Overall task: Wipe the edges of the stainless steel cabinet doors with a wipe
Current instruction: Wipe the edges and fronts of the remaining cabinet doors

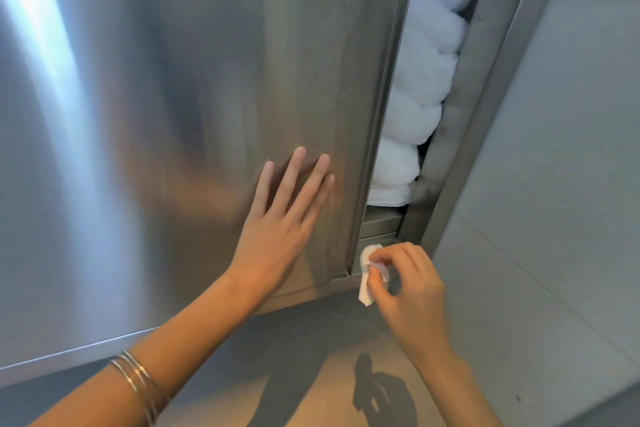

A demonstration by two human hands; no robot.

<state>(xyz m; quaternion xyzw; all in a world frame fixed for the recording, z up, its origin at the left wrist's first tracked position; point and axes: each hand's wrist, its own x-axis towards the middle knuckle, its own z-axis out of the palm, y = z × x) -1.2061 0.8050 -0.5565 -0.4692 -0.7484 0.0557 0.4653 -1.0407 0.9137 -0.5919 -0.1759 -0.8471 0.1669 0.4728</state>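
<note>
A brushed stainless steel cabinet door (180, 107) fills the left and middle of the view, slid partly aside. My left hand (280, 218) lies flat on the door face near its lower right corner, fingers straight and spread. My right hand (412, 288) pinches a small white wipe (367, 274) between thumb and fingertips. The wipe touches the bottom end of the door's right vertical edge (384, 107), where it meets the lower track.
Behind the gap, stacked white rolled towels (426, 80) fill the cabinet interior. The steel cabinet frame (491, 114) runs along the right, next to a pale tiled wall (571, 149). Below lies a steel countertop (311, 357) with shadows on it.
</note>
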